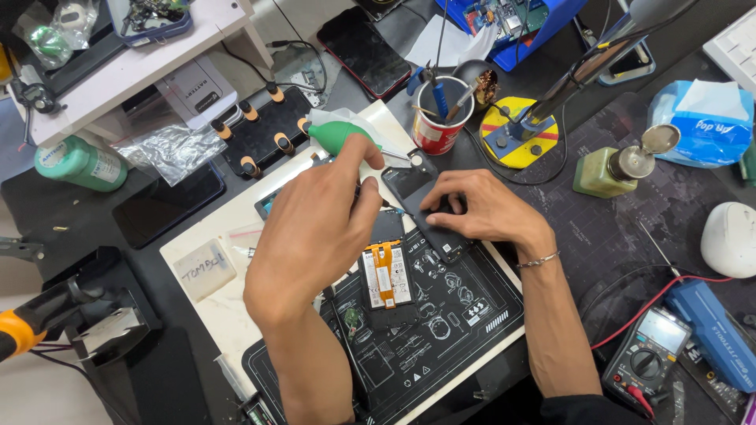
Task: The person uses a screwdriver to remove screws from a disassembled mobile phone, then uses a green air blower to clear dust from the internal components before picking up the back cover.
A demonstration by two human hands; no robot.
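Note:
My left hand (315, 228) grips a green rubber air blower (340, 134) whose metal nozzle points right toward a dark phone back cover (429, 220). My right hand (480, 208) presses flat on that cover, fingers spread over its middle. Just below my hands lies an opened phone (386, 279) with its battery and an orange flex cable showing, resting on a black printed work mat (441, 330). The mat sits on a white board (213, 307).
A red cup of tools (441, 118) stands behind the hands. A yellow-based lamp stand (520, 134), a green pump bottle (610, 169), a blue tissue pack (701, 122), a multimeter (650, 358), a white mouse (728, 240) and a green bottle (79, 161) surround the board.

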